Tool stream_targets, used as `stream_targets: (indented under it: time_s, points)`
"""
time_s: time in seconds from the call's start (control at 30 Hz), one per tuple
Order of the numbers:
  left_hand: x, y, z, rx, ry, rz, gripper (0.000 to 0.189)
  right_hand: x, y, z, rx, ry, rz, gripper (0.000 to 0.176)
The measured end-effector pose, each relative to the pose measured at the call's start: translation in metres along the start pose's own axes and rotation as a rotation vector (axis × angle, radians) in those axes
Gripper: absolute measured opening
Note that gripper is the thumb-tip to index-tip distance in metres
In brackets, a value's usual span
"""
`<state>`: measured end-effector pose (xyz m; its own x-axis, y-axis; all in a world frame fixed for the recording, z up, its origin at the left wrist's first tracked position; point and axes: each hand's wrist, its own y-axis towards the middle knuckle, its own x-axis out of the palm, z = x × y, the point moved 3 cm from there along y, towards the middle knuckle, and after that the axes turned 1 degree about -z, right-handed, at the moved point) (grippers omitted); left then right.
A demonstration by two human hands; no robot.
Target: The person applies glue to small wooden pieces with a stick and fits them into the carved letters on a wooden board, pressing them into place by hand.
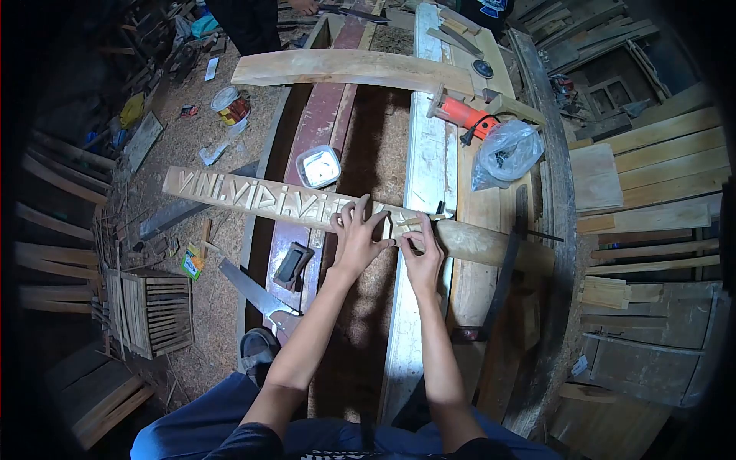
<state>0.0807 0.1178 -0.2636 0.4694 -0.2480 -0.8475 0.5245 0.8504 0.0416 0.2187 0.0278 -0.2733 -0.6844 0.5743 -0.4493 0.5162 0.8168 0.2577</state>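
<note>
Wooden plank (314,218) beneath both my hands

It lies crosswise in front of me, over the worn purple-red beam (326,115) and the white-painted beam (418,322), with its right end past the white one. Pale letters (264,198) run along its left part, reading VINI.VIDI.VI before my fingers cover what follows.

My left hand (354,241) is spread on the plank at the end of the lettering, fingers apart and flat to the wood, gripping nothing that I can see. My right hand (422,257) sits just beside it, fingers curled round a slim pale stick (433,218) — whether the thumb and fingertip also pinch a small piece, I cannot tell.

Beyond the letters, a clear tub (318,167) with something white inside stands on the purple-red beam. Nearer me on that beam lies a dark oblong block (293,266), and near it a handsaw (249,290) slants past the edge. Over on the right, an orange power tool (464,115) lies close to a clear plastic bag (507,153). A long board (353,67) spans the beams farther off — behind it, at the top edge, another person's hand (304,6) shows.
</note>
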Motion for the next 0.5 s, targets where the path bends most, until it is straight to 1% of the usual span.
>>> stream_targets:
  time_s: [0.07, 0.2, 0.3, 0.5]
  points:
    - [0.002, 0.006, 0.002, 0.025, -0.028, -0.034, 0.068, -0.003, 0.002, -0.001, -0.03, -0.009, 0.044, 0.071]
    - [0.001, 0.014, 0.004, 0.054, 0.025, -0.069, 0.068, -0.008, 0.009, -0.005, 0.01, -0.014, 0.062, 0.072]
    - [-0.004, 0.021, 0.004, 0.061, 0.062, -0.111, 0.068, -0.009, 0.014, -0.001, -0.004, -0.055, 0.056, 0.072]
    - [-0.006, 0.032, 0.002, 0.126, 0.09, -0.136, 0.072, -0.008, 0.02, -0.002, 0.047, -0.035, 0.012, 0.074]
